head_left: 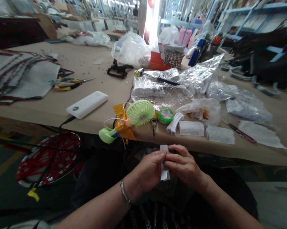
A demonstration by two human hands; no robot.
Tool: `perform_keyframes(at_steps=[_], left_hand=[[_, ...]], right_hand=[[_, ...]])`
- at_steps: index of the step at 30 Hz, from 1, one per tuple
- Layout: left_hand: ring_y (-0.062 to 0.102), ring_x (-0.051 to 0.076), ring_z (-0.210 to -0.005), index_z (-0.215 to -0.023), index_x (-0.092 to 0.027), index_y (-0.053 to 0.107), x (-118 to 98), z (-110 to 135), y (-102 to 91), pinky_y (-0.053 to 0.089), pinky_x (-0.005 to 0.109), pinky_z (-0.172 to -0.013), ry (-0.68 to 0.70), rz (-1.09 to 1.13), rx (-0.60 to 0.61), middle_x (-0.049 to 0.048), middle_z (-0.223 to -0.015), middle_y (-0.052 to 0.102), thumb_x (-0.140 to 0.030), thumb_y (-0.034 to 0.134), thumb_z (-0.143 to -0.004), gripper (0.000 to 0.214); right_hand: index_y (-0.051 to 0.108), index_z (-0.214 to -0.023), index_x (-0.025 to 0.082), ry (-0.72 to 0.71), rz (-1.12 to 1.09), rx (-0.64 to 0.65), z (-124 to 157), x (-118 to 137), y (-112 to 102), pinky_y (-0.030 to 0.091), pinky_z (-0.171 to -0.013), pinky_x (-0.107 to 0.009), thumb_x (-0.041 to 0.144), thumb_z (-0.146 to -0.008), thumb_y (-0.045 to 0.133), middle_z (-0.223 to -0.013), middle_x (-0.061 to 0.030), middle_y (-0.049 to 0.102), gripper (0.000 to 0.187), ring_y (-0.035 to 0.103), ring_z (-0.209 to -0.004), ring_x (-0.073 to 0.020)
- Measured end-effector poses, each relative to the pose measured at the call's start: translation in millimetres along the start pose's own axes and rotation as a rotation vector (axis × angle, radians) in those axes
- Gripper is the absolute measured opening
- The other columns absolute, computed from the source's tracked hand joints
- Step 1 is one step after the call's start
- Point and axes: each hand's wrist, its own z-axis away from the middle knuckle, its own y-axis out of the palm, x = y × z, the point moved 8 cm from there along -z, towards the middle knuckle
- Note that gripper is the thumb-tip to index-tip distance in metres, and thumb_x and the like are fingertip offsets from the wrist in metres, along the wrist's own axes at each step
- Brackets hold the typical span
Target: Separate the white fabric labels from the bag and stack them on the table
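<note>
Both my hands meet below the table's front edge, over my lap. My left hand (149,170) and my right hand (183,167) each pinch the same small white label strip (164,162), which stands upright between the fingertips. A metal bangle sits on my left wrist. On the table just above lie stacks of similar white labels (191,128), more stacked labels (219,135) and a fanned bundle (174,123).
A green handheld fan (139,113) with orange tape, a white power bank (87,104), a green tape roll (165,115), scissors (70,82), a hammer (155,77) and plastic bags (196,76) lie on the tan table (50,108). Striped fabric lies at left; a basket of red cord (49,159) sits below.
</note>
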Motion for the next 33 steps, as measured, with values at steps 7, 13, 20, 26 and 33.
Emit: perform_keyframes(at_steps=[7,13,20,26,33], left_hand=[[0.062,0.016,-0.058,-0.087,-0.011,0.06,-1,11,5.8,0.051,0.031,-0.058,-0.078,-0.181,-0.015,0.0057,-0.067,0.062,-0.028,0.053,-0.082,0.019],[0.061,0.015,-0.056,-0.084,-0.013,0.056,10,18,13.0,0.051,0.029,-0.055,-0.135,-0.268,0.105,0.0024,-0.066,0.057,-0.033,0.053,-0.082,0.02],[0.057,0.013,-0.051,-0.079,-0.013,0.055,20,23,10.9,0.047,0.023,-0.048,-0.185,-0.378,0.127,0.0019,-0.061,0.055,-0.031,0.052,-0.081,0.018],[0.054,0.011,-0.047,-0.076,-0.014,0.054,22,20,3.4,0.043,0.02,-0.045,-0.167,-0.422,0.066,0.0005,-0.058,0.053,-0.032,0.052,-0.081,0.018],[0.054,0.009,-0.048,-0.077,-0.014,0.053,10,20,0.6,0.04,0.019,-0.044,-0.076,-0.385,0.018,-0.0009,-0.06,0.051,-0.032,0.053,-0.08,0.018]], right_hand=[[0.06,-0.104,0.021,0.402,-0.385,-0.239,12,-34,-15,0.046,-0.09,-0.041,0.023,-0.077,0.062,-0.102,-0.0072,0.062,0.027,0.054,-0.105,-0.0237],[0.055,-0.114,0.02,0.851,-1.3,0.076,22,-49,47,0.051,-0.073,-0.029,0.029,-0.071,0.065,-0.103,-0.0065,0.063,0.046,0.062,-0.086,-0.0173],[0.065,-0.092,0.017,0.831,-1.699,0.117,19,-31,65,0.046,-0.086,-0.035,0.028,-0.059,0.076,-0.11,-0.0086,0.06,0.037,0.059,-0.096,-0.0206],[0.065,-0.083,0.016,0.868,-1.702,0.083,19,-32,72,0.05,-0.079,-0.03,0.027,-0.062,0.073,-0.105,-0.007,0.062,0.025,0.061,-0.088,-0.0173],[0.056,-0.114,0.022,0.722,-0.849,-0.055,12,-39,26,0.046,-0.087,-0.033,0.03,-0.08,0.058,-0.111,-0.0069,0.058,0.035,0.057,-0.099,-0.0186]])
